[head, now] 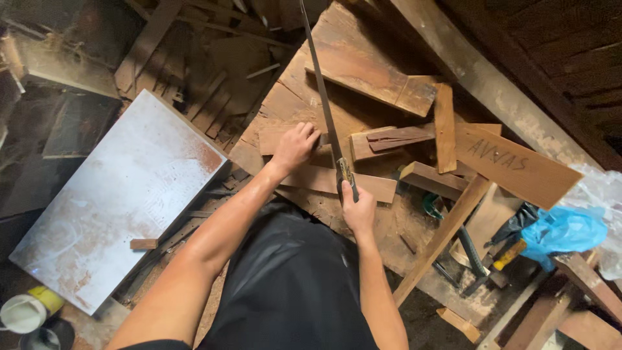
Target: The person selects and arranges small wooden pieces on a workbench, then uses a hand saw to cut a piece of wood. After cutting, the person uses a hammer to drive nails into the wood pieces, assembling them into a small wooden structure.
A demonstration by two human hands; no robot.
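Observation:
My right hand (358, 210) grips the handle of a long thin saw (322, 97), whose blade runs up and away toward the top of the view. My left hand (293, 148) presses flat on a brown wooden board (337, 183) that lies across a pile of planks. The saw blade passes just right of my left hand's fingers, where it crosses the wood. My black-clad lap fills the bottom centre.
A big white dusty panel (123, 194) lies at left. Loose planks, one with writing (518, 165), are heaped at right. A blue plastic bag (564, 230), a yellow-handled tool (505, 254) and a white cup (23, 313) sit at the edges.

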